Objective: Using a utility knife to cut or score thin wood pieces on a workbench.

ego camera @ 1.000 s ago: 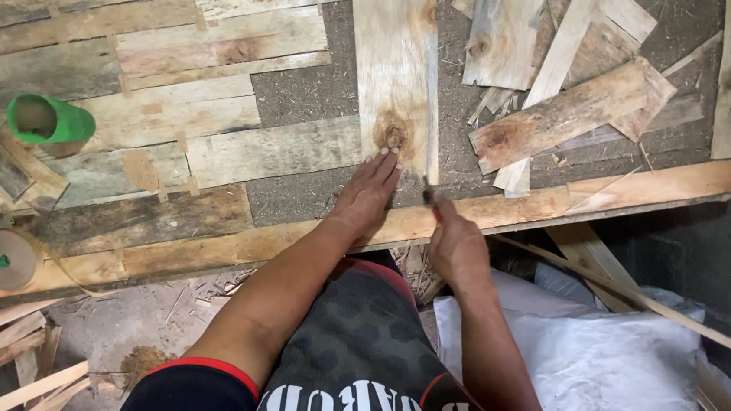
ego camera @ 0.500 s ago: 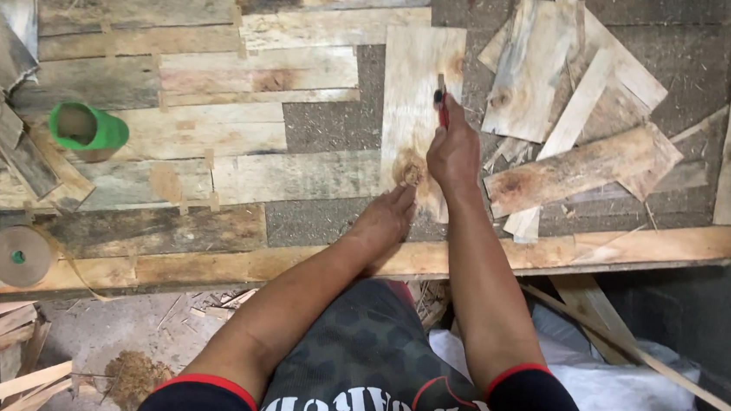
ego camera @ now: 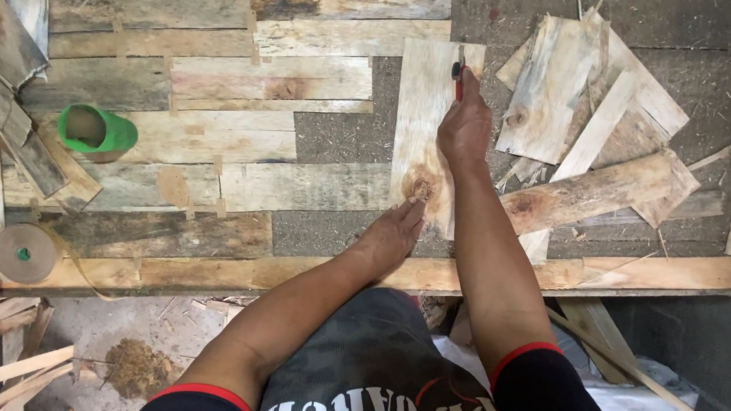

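Note:
A pale upright strip of wood veneer (ego camera: 421,105) with a dark knot near its lower end lies on a grey board among other taped veneer pieces. My left hand (ego camera: 391,234) presses flat on the strip's lower end beside the knot. My right hand (ego camera: 466,125) is stretched out over the strip's upper right edge and grips a small red-handled cutter (ego camera: 458,74), its tip at the strip's edge.
A heap of loose veneer offcuts (ego camera: 597,137) lies to the right. A green cup (ego camera: 97,132) and a roll of brown tape (ego camera: 23,252) sit at the left. A wooden rail (ego camera: 664,272) runs along the board's near edge. White sacking (ego camera: 663,403) lies below right.
My right hand has travelled with the cutter from the near rail up along the strip's right edge to its top. My left hand has stayed pressed near the knot.

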